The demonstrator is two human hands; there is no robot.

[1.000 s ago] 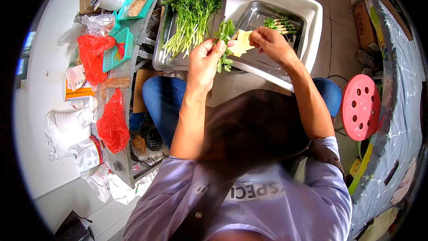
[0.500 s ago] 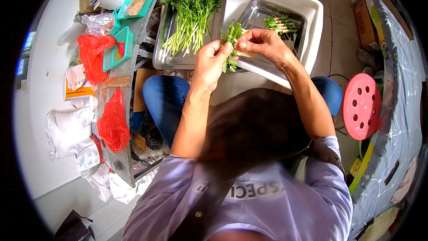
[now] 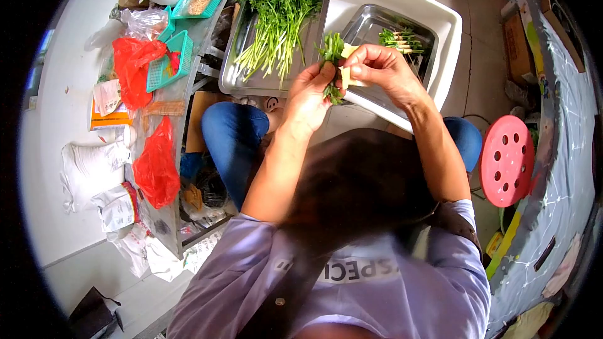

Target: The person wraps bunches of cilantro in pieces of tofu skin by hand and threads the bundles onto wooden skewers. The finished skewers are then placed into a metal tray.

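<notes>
The left hand (image 3: 309, 99) has its fingers closed round a bunch of herbs (image 3: 331, 47); the right hand (image 3: 384, 70) fingers pinch a pale yellow sheet (image 3: 345, 76) against the stems, just beside the left fingers.

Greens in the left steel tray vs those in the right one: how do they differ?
Loose greens form a big pile with long stems; the bundles are few, short and seemingly wrapped in pale bands. The loose greens fill the left tray; the bundles sit in a far corner of the right tray. Both look like the same leafy herb.
</notes>
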